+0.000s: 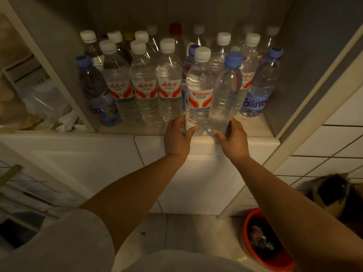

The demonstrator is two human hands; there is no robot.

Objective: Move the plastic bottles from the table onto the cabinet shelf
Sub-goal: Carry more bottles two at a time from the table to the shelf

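Setting both bottles down at the front edge of the shelf (253, 127), the left hand (176, 136) clasps the labelled bottle (199, 91) and the right hand (232, 139) the plain bottle (225, 95), so push them toward twelve o'clock, level, before letting go.

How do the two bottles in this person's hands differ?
The left hand holds a white-capped bottle with a red-and-white Wahaha label; the right hand holds a blue-capped bottle with no label showing. The white-capped one stands nearly upright, the blue-capped one leans right. Both are clear plastic, gripped near the base at the shelf edge.
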